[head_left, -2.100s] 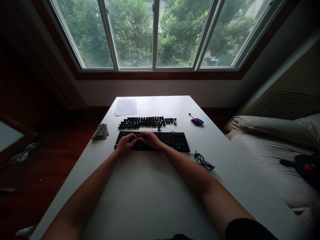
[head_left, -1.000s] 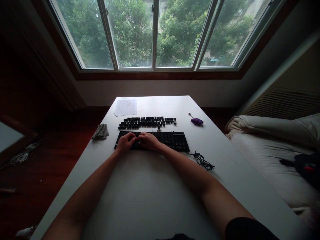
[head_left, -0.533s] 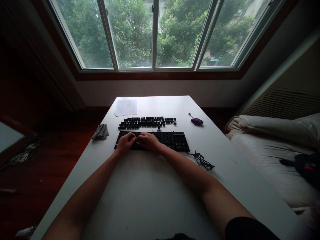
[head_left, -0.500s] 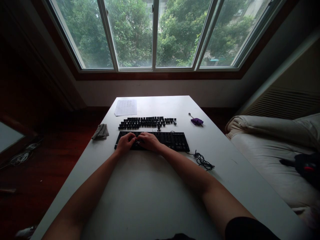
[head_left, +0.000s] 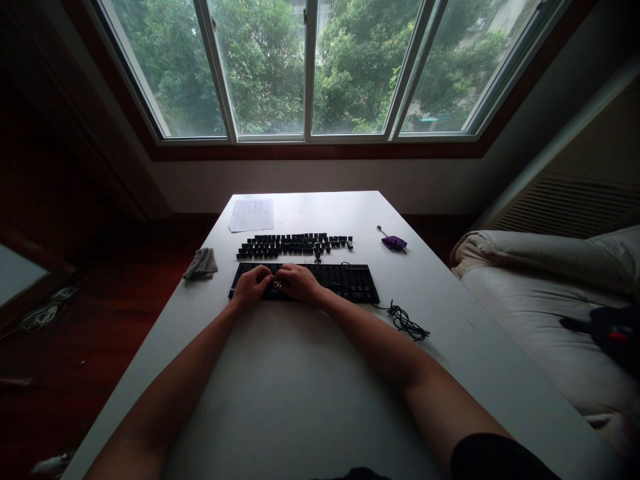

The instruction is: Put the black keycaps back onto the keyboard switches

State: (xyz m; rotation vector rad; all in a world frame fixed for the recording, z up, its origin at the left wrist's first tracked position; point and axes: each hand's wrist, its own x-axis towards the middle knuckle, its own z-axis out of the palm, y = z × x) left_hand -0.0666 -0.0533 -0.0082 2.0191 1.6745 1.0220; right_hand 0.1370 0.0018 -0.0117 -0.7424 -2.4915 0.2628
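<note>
A black keyboard (head_left: pixel 350 283) lies across the table in front of me. Over its left part, my left hand (head_left: pixel 251 285) rests with fingers curled and thumb drawn in, almost meeting the other hand. My right hand (head_left: pixel 299 283) bends over the keys just beside it, its fingers pinched downward. Something small and shiny shows between the two hands, too small to name. Behind the keyboard, several loose black keycaps (head_left: pixel 280 247) stand in rows. What the fingertips grip, if anything, is hidden.
A grey cloth (head_left: pixel 201 263) lies at the table's left edge. Printed paper (head_left: pixel 251 215) sits at the far left corner. Toward the right are a purple object with a thin stem (head_left: pixel 394 243) and the keyboard's bundled cable (head_left: pixel 407 323). A bed (head_left: pixel 535 313) stands on the right.
</note>
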